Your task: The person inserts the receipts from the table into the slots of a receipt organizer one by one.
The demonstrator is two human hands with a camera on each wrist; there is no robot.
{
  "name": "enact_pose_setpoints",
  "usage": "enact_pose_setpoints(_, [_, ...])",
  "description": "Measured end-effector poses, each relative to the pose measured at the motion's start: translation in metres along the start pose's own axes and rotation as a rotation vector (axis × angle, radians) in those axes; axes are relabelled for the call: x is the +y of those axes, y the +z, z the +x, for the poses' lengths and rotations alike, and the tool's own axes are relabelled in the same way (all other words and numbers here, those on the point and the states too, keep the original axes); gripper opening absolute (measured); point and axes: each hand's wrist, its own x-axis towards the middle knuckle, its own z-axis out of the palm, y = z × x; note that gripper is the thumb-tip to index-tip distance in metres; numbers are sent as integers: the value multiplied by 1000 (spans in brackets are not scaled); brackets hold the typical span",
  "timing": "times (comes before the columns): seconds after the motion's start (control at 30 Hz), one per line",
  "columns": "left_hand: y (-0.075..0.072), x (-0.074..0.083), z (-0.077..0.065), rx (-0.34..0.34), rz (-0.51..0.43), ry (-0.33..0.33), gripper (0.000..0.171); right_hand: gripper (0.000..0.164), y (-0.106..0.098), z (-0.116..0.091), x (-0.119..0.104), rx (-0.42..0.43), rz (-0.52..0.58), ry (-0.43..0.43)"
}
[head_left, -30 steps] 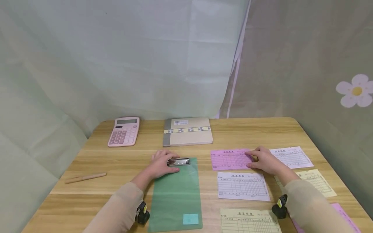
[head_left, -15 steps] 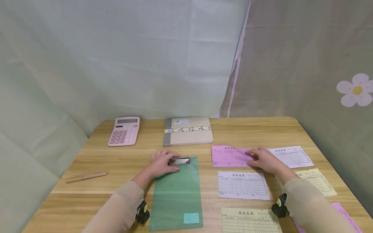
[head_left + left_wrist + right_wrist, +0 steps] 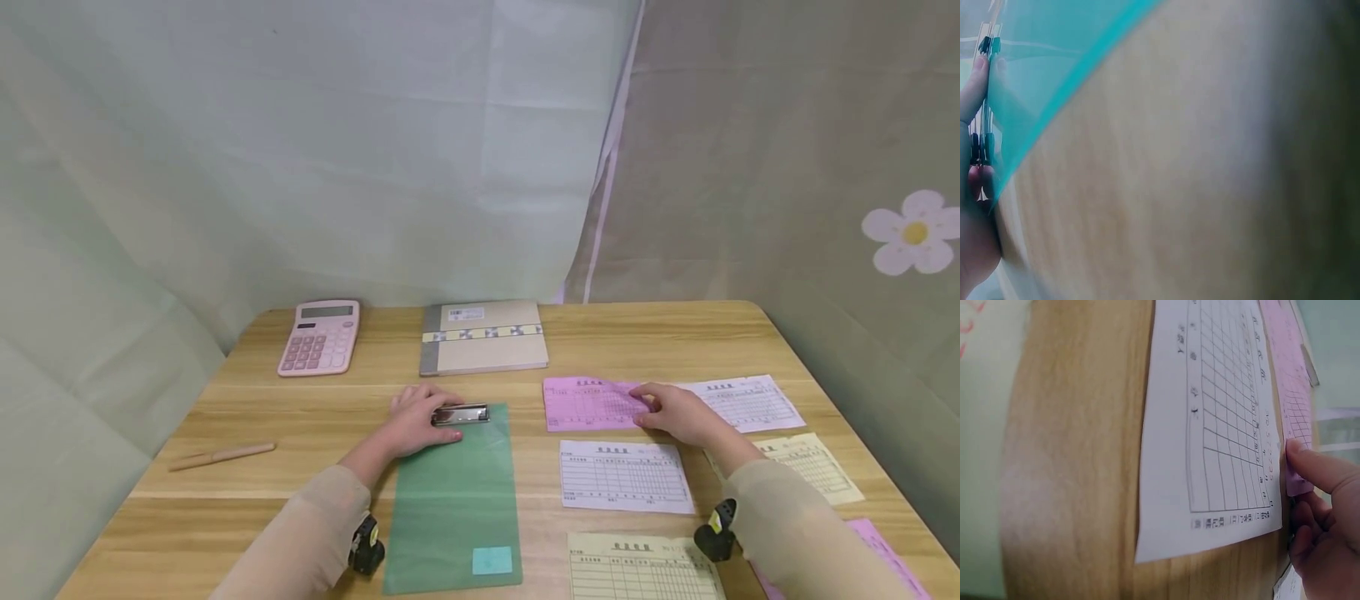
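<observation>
On the table lies a green clipboard [image 3: 453, 508] with a metal clip [image 3: 461, 415] at its far end and a light-blue sticker [image 3: 492, 561] near its front. My left hand [image 3: 416, 422] grips its far left corner beside the clip, thumb on the board and index finger along the clip. A pink receipt slip [image 3: 585, 403] lies to the right of the clipboard. My right hand [image 3: 678, 411] pinches the slip's right end, thumb on top and fingers under it in the right wrist view. In that view a white receipt slip [image 3: 1229, 450] lies nearest the hand.
A pink calculator [image 3: 320, 338] and a beige notebook [image 3: 486, 350] lie at the back. A tan pen [image 3: 222, 457] is at left. Yellow slips [image 3: 622, 571], another white slip [image 3: 757, 403] and another pink slip [image 3: 873, 542] lie around the right forearm. Curtains border the table.
The pink slip's far edge shifted slightly, and it now bends near my right fingers. Both hands stay almost where they were.
</observation>
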Motion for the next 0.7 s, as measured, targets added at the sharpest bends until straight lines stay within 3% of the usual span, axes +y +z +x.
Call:
enact_pose_setpoints(0.3, [0,0,0,-9,9,-6,55,46,-4,-3,1,17,206,36])
enact_pose_setpoints(0.7, [-1,0,0,-20,1,-4,55,51,-4,4,-2,6,376,8])
